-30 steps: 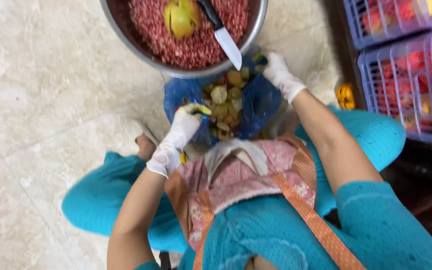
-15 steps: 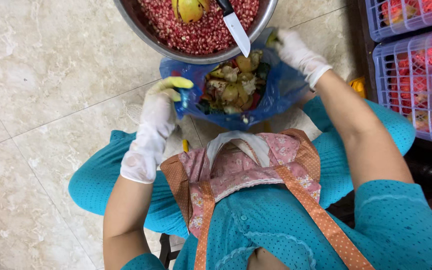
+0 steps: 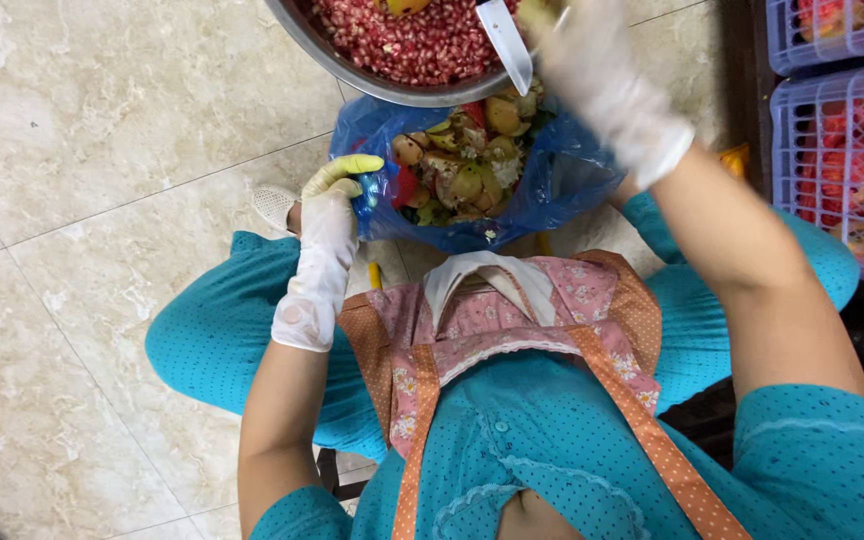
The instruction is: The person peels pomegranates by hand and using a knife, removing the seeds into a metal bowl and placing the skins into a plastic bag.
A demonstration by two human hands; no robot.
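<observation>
My left hand (image 3: pixel 327 235) pinches the blue peel bag (image 3: pixel 472 190) at its nine o'clock rim. My right hand (image 3: pixel 602 70), blurred, grip unclear, reaches toward the seed-filled bowl (image 3: pixel 402 50) at twelve. Much fruit is shelled; crates (image 3: pixel 832 150) remain.

The left hand (image 3: pixel 327 255) wears a thin white rubber-like glove, smooth and faintly shiny, yellowish at the fingers (image 3: pixel 347 170), which pinch the near-left edge of a crinkled blue plastic bag (image 3: pixel 572 180), glossy and slightly see-through. The peel scraps (image 3: pixel 462 170) in it look moist and matt. The right hand (image 3: pixel 607 85), blurred, is gloved alike. At the far edge a round bowl of bright polished metal (image 3: pixel 352 70) holds glistening red seeds (image 3: pixel 422 40) and a smooth steel knife blade (image 3: pixel 507 40). The floor (image 3: pixel 102 130) is glossy cream marble-look tile. At right, lilac plastic lattice crates (image 3: pixel 837 160). Nearest, soft matt cloth: dotted teal garment (image 3: pixel 542 450), floral pink apron (image 3: pixel 512 320).
</observation>
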